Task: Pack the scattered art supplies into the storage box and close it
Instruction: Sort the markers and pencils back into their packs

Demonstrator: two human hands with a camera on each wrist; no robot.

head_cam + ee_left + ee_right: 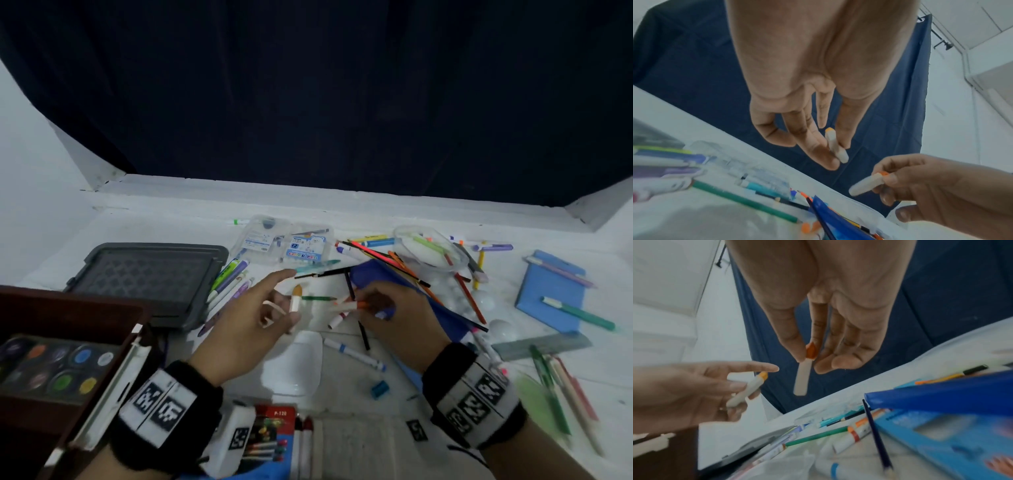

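The left hand (250, 318) is pinching a short white marker with a yellow-orange cap (295, 298) above the white desk (171, 219); the right hand (397, 315) is pinching a white marker with an orange cap (349, 306) beside it.

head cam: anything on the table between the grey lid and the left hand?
Yes. In the head view, a cluster of markers lies between the grey lid and the left hand.

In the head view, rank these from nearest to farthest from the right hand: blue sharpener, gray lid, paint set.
From the right hand:
1. Blue sharpener, just below the hand, toward the person.
2. Gray lid, across the table on the left.
3. Paint set, far left, near corner.
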